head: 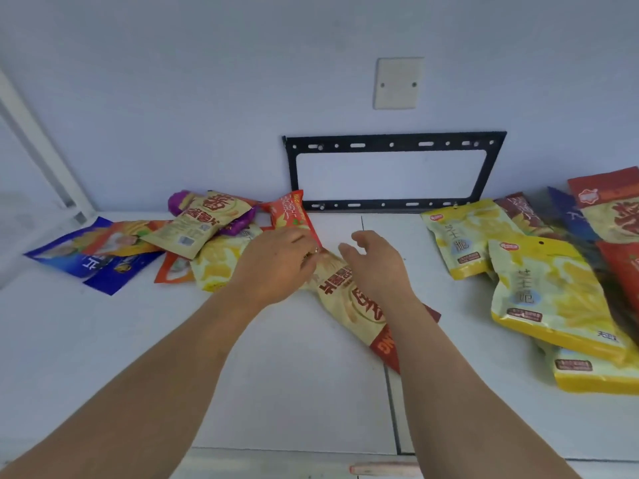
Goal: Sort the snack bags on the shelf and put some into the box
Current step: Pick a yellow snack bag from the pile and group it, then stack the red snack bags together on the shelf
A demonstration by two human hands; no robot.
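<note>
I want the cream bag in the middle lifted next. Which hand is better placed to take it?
The right hand: it hangs open right over the cream bag and holds nothing. The left hand already pinches the red bag.

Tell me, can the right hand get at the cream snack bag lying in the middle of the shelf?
Probably yes. The right hand hovers open just over the cream bag, with nothing between them; the left hand holds only the red bag at its far end.

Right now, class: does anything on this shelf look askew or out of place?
Yes. The left pile is a jumble of overlapping, tilted bags. The beige and red bag lies diagonally, alone mid-shelf, under both hands. The left hand pinches a red bag.
</note>
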